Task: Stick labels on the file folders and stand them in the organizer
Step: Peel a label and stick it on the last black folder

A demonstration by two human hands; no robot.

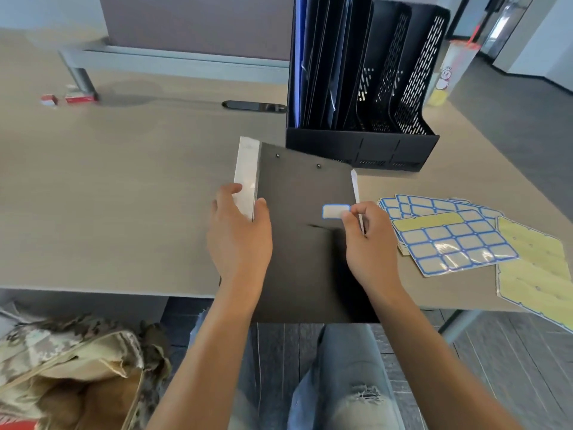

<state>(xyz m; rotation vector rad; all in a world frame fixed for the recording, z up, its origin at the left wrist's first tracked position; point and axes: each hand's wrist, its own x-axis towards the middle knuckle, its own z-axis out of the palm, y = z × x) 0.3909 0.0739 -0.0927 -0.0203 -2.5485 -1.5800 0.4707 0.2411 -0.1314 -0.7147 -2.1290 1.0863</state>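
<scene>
- The file folder [297,237] is plain black, with a white spine strip [247,175].
- The label [335,211] on it is pale grey-white with a blue border.
- The label sheets [455,246] show a blue-edged grid; peeled areas are yellow.
- The organizer [362,144] is black, its dividers perforated with slot patterns; the folders in it look black and blue.
- The desk [124,181] is greyish beige.
- The bag [71,361] is camouflage-patterned, tan and grey.
- The jeans [341,383] are faded blue.
- Two small boxes [68,99], blurred, seem red and white.

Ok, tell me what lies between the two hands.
Head view: only the black folder, its cover bare between the left hand and right hand apart from the label.
</scene>
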